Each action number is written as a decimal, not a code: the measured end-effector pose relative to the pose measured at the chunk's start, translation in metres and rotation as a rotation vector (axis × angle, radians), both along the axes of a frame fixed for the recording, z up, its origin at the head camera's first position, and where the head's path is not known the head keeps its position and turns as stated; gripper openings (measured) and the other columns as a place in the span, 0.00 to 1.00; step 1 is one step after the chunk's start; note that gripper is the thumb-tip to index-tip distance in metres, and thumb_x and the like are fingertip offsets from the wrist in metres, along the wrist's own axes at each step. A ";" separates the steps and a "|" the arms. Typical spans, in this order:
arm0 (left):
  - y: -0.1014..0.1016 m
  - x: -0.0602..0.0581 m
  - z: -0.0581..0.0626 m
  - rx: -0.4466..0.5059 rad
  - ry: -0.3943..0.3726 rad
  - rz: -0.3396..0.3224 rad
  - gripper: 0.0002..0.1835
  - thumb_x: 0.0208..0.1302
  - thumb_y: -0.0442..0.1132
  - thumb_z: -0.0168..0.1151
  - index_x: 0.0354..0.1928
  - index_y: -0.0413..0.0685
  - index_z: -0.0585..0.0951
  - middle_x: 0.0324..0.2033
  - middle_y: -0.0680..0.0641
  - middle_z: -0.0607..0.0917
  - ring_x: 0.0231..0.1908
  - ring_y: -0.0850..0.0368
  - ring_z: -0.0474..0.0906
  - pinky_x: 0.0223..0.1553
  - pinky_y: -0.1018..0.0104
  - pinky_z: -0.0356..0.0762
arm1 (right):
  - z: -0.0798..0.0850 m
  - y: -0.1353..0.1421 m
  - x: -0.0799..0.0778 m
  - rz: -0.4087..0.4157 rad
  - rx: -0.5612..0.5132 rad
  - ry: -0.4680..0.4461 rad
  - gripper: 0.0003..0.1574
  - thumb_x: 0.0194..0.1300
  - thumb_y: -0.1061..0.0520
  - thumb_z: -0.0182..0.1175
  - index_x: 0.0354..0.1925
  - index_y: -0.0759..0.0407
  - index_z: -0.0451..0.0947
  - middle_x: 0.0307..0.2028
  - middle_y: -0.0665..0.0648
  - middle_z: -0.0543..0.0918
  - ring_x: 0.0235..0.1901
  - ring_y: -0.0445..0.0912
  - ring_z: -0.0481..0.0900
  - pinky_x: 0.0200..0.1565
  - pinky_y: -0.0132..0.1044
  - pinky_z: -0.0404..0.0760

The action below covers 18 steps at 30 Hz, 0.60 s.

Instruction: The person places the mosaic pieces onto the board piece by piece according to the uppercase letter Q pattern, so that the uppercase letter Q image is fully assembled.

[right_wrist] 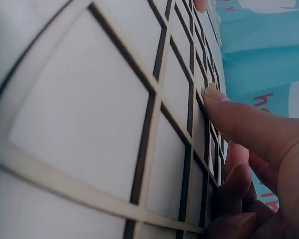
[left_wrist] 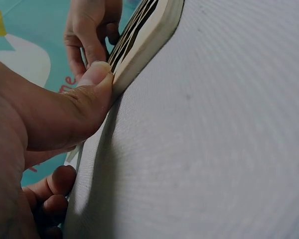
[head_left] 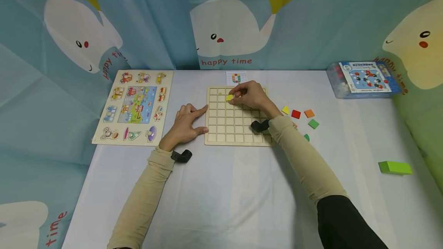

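A wooden grid board (head_left: 221,143) with square cells lies on the white table. My right hand (head_left: 252,96) is over its upper part and pinches a small yellow tile (head_left: 229,98) between thumb and fingers. In the right wrist view the thumb (right_wrist: 244,117) covers most of that yellow tile (right_wrist: 212,86), close to the grid. At the board's left side, my left hand (head_left: 186,123) touches the edge with thumb and index finger spread apart. The left thumb (left_wrist: 74,107) presses the rim of the board (left_wrist: 139,55) in the left wrist view.
Right of the board lie yellow (head_left: 285,110), red (head_left: 295,114), orange (head_left: 309,113) and green pieces (head_left: 313,123), some partly behind the sleeve. A pattern card (head_left: 236,78) sits behind the board, a picture puzzle (head_left: 98,138) left, a plastic box (head_left: 363,80) and green block (head_left: 395,168) right.
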<state>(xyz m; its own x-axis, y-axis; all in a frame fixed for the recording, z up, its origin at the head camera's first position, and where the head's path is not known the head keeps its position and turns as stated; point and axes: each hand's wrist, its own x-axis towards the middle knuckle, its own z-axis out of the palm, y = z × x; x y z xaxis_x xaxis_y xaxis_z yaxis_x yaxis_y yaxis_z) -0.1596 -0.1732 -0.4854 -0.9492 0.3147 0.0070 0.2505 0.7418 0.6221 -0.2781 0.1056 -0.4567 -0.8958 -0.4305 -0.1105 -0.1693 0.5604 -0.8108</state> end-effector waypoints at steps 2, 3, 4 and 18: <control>0.000 0.000 0.000 0.003 -0.002 0.001 0.45 0.62 0.47 0.78 0.80 0.52 0.69 0.43 0.45 0.68 0.45 0.48 0.58 0.53 0.54 0.54 | 0.000 0.000 0.000 0.002 0.007 0.010 0.17 0.61 0.54 0.79 0.47 0.57 0.91 0.32 0.52 0.86 0.32 0.48 0.79 0.42 0.40 0.76; 0.000 0.000 0.000 0.004 -0.002 0.002 0.45 0.62 0.47 0.78 0.80 0.52 0.69 0.43 0.45 0.68 0.45 0.48 0.58 0.53 0.54 0.54 | 0.000 0.001 0.000 0.004 0.013 0.016 0.17 0.61 0.54 0.80 0.47 0.57 0.91 0.32 0.52 0.87 0.32 0.47 0.79 0.41 0.40 0.76; 0.000 0.000 0.000 0.004 -0.002 0.002 0.45 0.62 0.47 0.78 0.80 0.52 0.69 0.43 0.44 0.68 0.45 0.48 0.58 0.53 0.54 0.55 | 0.000 0.001 0.000 0.006 0.017 0.022 0.17 0.61 0.53 0.80 0.48 0.57 0.91 0.33 0.52 0.87 0.32 0.47 0.79 0.40 0.39 0.75; -0.001 -0.001 -0.002 0.001 -0.003 0.002 0.46 0.62 0.48 0.78 0.80 0.53 0.68 0.44 0.44 0.69 0.45 0.48 0.58 0.52 0.54 0.54 | -0.002 0.002 -0.002 -0.009 0.022 0.047 0.16 0.62 0.54 0.79 0.46 0.59 0.92 0.33 0.54 0.87 0.32 0.44 0.79 0.40 0.36 0.74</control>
